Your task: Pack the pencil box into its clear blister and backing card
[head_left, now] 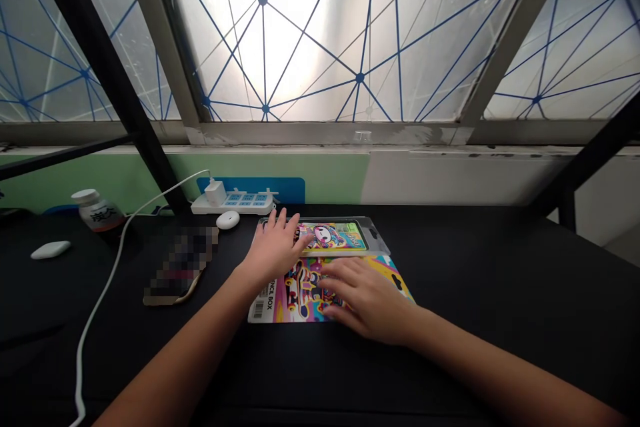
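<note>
A colourful pencil box package lies flat on the black desk in front of me. Its printed card (300, 293) shows the words "NCIL BOX" and a barcode at the left side. Across the far part sits a clear plastic shell (376, 237) with a bright cartoon-printed pencil box (345, 236) in it. My left hand (275, 243) rests with spread fingers over the left end of the shell. Over the right part of the card is my right hand (367, 297), its fingers stretched out to the left. Neither hand grips anything; both cover some of the print.
A phone (183, 267), blurred out, lies left of the package. Behind are a power strip (237, 201) with a white charger (215, 192) and a round white case (228, 220). A white cable (113, 267) runs down the left, near a bottle (97, 210) and a white mouse-like object (51, 250).
</note>
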